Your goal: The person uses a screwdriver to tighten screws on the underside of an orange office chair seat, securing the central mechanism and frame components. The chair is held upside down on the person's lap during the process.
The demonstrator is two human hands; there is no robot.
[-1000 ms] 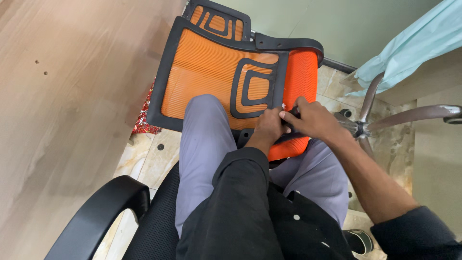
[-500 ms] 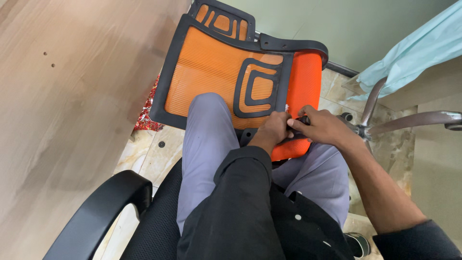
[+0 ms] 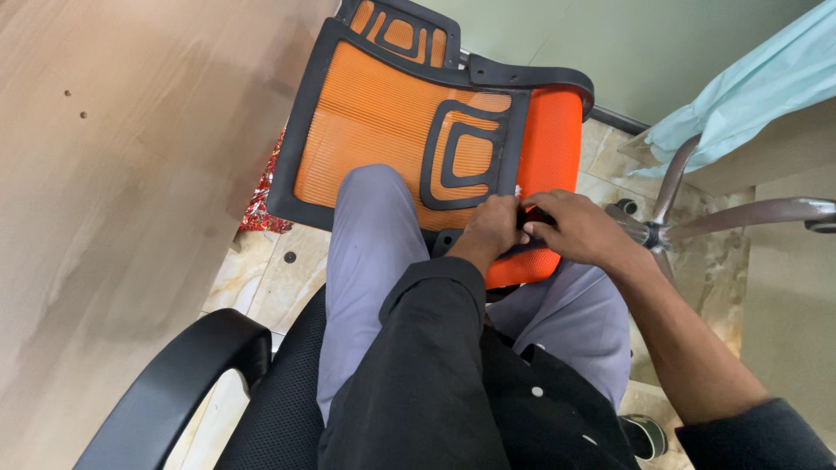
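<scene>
Seated person viewed from above, nearest first: black armrest (image 3: 174,374) of the occupied chair at lower left; grey-trousered knees carrying an orange mesh chair back (image 3: 392,130) with black frame, its lower end resting on the lap, its top toward the wall; left hand (image 3: 492,228) and right hand (image 3: 579,231) touching at the lower edge of the orange seat pad (image 3: 549,157), fingers clenched on a small black part, not identifiable; compared with a second before, the hands had closed together and the back had shifted slightly, suggesting fitting work continued; beyond, a chrome chair base (image 3: 670,226) on the tiled floor (image 3: 261,270).
</scene>
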